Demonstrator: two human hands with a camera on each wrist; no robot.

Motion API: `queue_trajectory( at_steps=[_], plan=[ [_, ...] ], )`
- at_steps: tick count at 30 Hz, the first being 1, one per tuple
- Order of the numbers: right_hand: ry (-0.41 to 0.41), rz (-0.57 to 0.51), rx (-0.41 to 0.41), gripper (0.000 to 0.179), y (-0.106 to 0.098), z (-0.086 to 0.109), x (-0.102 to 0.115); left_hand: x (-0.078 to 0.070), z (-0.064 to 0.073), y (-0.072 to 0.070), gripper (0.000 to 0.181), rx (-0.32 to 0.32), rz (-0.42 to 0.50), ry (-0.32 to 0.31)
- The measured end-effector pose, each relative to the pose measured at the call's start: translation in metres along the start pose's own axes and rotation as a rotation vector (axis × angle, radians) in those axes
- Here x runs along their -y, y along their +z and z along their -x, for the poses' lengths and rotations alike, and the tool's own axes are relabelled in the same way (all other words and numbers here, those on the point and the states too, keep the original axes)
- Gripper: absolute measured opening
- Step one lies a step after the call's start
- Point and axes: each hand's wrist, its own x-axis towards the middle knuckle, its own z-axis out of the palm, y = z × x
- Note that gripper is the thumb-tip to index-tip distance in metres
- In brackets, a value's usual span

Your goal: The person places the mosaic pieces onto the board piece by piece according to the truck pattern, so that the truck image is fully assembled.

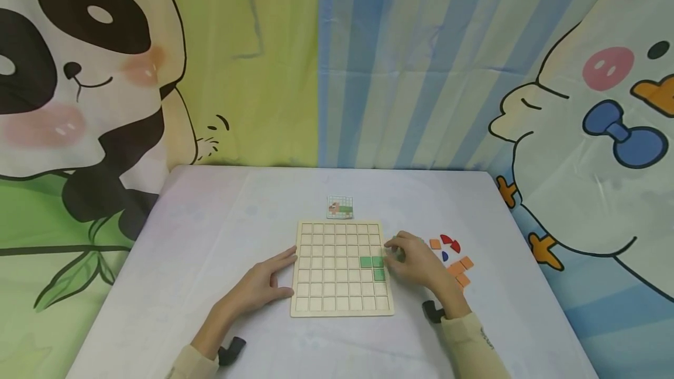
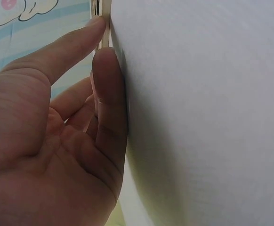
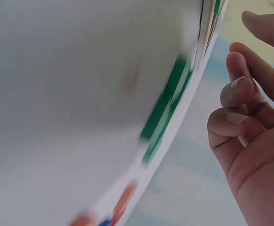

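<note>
A pale wooden grid board [image 1: 337, 291] lies on the table, with three green square tiles [image 1: 379, 275] in cells near its right edge. Fingers and thumb of my left hand [image 1: 259, 286] touch the board's left edge; the left wrist view shows the fingertips [image 2: 97, 23] right at its side. Just right of the board hovers my right hand [image 1: 416, 259]. Its fingers are loosely bent, thumb and index apart, with nothing between them in the right wrist view. Green pieces [image 3: 164, 103] lie on the table beside that hand, mostly hidden by it in the head view.
A small picture card [image 1: 339, 207] lies beyond the board's far edge. To the right of my right hand are several orange pieces [image 1: 457, 269], two red pieces [image 1: 455, 247] and a blue piece [image 1: 444, 256]. Printed curtains [image 1: 400, 63] hang behind the table.
</note>
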Motion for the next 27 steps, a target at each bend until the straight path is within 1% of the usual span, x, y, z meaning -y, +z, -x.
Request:
queue_trajectory(
  at_steps=[5,11,14,20,27],
  plan=[
    [0.058,-0.024,-0.054,0.026,-0.017,0.006,-0.027,0.001,0.000,0.001,0.082,-0.006,-0.005,-0.012],
    [0.092,-0.001,-0.076,0.028,-0.030,0.013,-0.051,0.002,0.000,0.000,0.082,-0.003,0.004,-0.003],
    [0.126,0.017,-0.067,0.029,-0.030,0.012,-0.059,0.003,0.000,0.001,0.082,-0.004,0.005,-0.002],
    [0.189,0.010,-0.015,0.031,-0.031,0.010,-0.070,0.002,-0.001,0.001,0.081,-0.005,0.006,-0.005],
    [0.204,-0.010,0.011,0.031,-0.030,0.008,-0.074,0.002,-0.001,0.001,0.082,-0.007,0.004,-0.014]
  ],
)
